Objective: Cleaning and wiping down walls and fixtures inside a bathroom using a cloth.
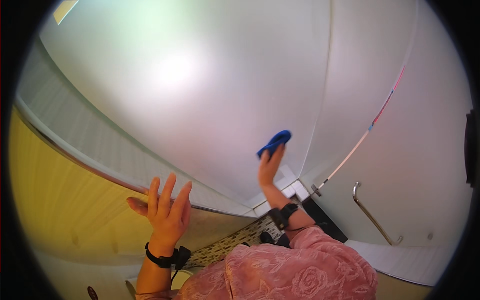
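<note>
In my right hand (270,167) is a folded blue cloth (275,142), held up by the fingers against or just in front of a large pale frosted panel (220,130). Whether the cloth touches the panel I cannot tell. My left hand (165,210) is empty, with its fingers stretched out and apart. It is beside the metal-edged rim (92,165) of a pale ledge (120,142); contact there is not clear. Both wrists wear dark bands.
To the right, a metal bar handle (372,215) is fixed on a frosted door (415,175). A thin strip (350,155), pink toward its top, runs up beside it. Below the ledge is a yellow-lit surface (75,195). Mosaic tile (230,240) covers the floor.
</note>
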{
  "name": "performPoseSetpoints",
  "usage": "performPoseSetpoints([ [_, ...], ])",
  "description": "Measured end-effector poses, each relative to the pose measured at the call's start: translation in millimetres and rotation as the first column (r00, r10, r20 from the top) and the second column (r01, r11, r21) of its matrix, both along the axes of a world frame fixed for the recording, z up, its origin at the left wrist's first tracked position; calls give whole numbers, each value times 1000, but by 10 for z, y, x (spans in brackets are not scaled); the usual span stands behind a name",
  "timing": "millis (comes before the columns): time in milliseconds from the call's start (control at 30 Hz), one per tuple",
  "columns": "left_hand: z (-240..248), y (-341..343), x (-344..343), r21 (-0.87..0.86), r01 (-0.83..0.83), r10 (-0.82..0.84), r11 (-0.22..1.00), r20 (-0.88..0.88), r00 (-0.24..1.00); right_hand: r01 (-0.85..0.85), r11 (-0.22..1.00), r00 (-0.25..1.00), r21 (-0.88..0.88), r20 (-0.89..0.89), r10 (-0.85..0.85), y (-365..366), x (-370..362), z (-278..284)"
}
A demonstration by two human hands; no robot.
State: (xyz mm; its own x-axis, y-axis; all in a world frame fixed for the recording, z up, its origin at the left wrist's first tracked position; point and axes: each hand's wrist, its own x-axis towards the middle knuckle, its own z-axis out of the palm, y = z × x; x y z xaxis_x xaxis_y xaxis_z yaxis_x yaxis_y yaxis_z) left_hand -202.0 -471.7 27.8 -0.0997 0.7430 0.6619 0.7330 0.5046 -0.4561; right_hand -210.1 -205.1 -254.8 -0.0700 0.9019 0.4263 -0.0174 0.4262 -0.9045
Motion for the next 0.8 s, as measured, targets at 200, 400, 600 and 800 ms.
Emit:
performPoseSetpoints([
  [200, -27, 85, 6, 42, 4, -2, 999, -53, 999, -203, 976, 976, 82, 98, 195, -982, 69, -115],
  [400, -103, 170, 31, 24, -7, 9, 1000, -88, 996, 12, 917, 999, -399, -31, -27, -301, -77, -555],
  [600, -108, 295, 73, 44, 26, -21, 999, -97, 995, -289, 295, 957, -911, -273, 97, -634, -240, -828],
  [800, -125, 211, 72, 32, 24, -22, 999, -50, 999, -729, -199, 635, -655, -755, 163, -807, 153, 660],
])
